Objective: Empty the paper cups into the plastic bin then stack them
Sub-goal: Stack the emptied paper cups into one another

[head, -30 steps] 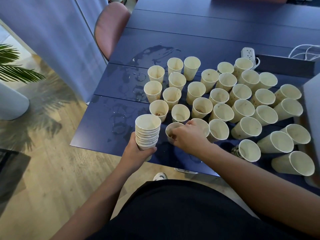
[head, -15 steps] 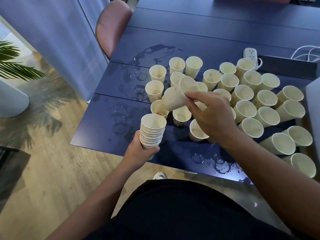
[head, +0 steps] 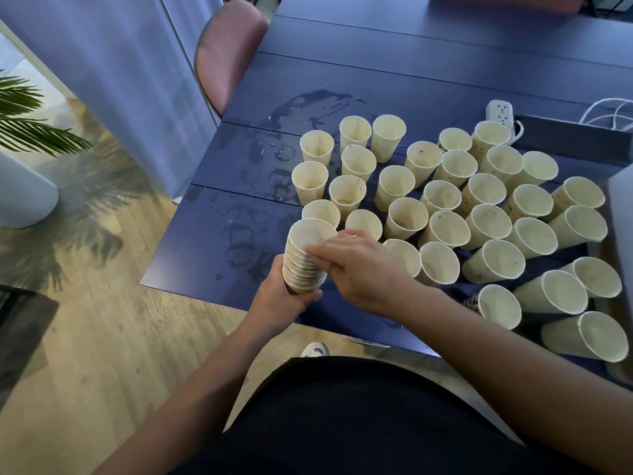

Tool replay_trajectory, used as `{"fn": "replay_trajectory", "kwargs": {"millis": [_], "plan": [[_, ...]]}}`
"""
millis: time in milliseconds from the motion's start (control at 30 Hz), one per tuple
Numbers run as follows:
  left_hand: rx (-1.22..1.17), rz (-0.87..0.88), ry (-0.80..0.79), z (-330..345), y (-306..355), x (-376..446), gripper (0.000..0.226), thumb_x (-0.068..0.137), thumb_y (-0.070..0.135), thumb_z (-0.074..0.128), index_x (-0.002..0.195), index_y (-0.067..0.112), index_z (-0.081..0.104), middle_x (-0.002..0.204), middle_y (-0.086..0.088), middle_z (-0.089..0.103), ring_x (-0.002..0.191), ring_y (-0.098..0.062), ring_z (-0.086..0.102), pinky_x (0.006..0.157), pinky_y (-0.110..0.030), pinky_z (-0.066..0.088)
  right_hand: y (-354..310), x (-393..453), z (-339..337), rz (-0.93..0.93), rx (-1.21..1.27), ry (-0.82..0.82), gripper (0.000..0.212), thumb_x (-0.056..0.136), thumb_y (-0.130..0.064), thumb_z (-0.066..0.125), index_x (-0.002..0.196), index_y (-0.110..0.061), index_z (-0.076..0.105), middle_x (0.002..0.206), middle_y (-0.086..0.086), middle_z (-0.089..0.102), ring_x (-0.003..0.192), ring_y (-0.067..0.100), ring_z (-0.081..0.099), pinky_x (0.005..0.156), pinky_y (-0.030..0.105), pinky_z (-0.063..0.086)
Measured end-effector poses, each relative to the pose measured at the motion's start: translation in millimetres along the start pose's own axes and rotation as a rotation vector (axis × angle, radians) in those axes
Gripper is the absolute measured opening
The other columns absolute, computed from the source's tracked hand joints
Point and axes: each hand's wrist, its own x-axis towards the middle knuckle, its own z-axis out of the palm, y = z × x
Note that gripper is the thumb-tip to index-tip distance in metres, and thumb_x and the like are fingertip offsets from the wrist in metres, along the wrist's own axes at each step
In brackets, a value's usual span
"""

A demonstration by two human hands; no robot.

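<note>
Above the left hand (head: 281, 296), which grips the stack of cups (head: 305, 258) from below, the right hand (head: 359, 265) pinches its top rim; best press straight down to seat it squarely.

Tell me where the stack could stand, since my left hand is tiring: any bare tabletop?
Bare but wet: the table left of the stack, out to the table edge. Dry and bare: beyond the puddle, toward the chair. Right of the stack, loose cups crowd together.

Soft, even daylight; wet patches on the desk (head: 445, 80) glint faintly. Wide-angle bending warps the edges, and the right hand (head: 363, 269) is slightly motion-blurred.
</note>
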Motion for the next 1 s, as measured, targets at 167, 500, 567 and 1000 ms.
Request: {"fn": "replay_trajectory", "kwargs": {"millis": [167, 500, 567, 1000], "plan": [[-0.006, 0.004, 0.045, -5.9, -10.4, -5.1, 0.063, 0.075, 0.029, 0.086, 0.124, 0.033, 0.046, 0.111, 0.011, 0.065, 0.100, -0.008, 0.064, 0.082, -0.033, 0.056, -3.5, 10.7, -8.7, 0.308, 0.446, -0.025, 0.029, 0.103, -0.028, 0.053, 0.128, -0.019, 0.066, 0.116, -0.008, 0.069, 0.105, 0.005, 0.059, 0.089, 0.015, 0.043], [-0.009, 0.007, 0.067, -20.2, -11.8, -11.8, 0.062, 0.080, 0.027, 0.084, 0.126, 0.033, 0.044, 0.115, 0.018, 0.060, 0.104, -0.004, 0.060, 0.076, -0.017, 0.047, 45.8, 42.1, 35.4, 0.334, -0.283, -0.336, 0.033, 0.097, -0.026, 0.058, 0.130, -0.024, 0.059, 0.128, 0.001, 0.066, 0.122, 0.026, 0.057, 0.111, 0.041, 0.020], [-0.009, 0.004, 0.069, -21.0, -11.9, -12.2, 0.062, 0.080, 0.026, 0.084, 0.127, 0.033, 0.044, 0.115, 0.018, 0.059, 0.104, -0.003, 0.059, 0.077, -0.017, 0.046, 48.7, 43.2, 42.9, 0.311, -0.375, -0.386, 0.032, 0.094, -0.018, 0.057, 0.125, -0.026, 0.060, 0.120, 0.001, 0.069, 0.118, 0.026, 0.060, 0.111, 0.043, 0.015], [-0.049, 0.003, 0.046, -20.1, -20.4, -3.7, 0.062, 0.077, 0.029, 0.085, 0.126, 0.033, 0.046, 0.115, 0.015, 0.062, 0.104, -0.005, 0.061, 0.082, -0.027, 0.052, 27.0, 64.8, -13.3, 0.422, 0.089, 0.117, 0.028, 0.099, -0.026, 0.058, 0.124, -0.020, 0.068, 0.106, 0.001, 0.074, 0.098, 0.024, 0.064, 0.085, 0.034, 0.047]]}}
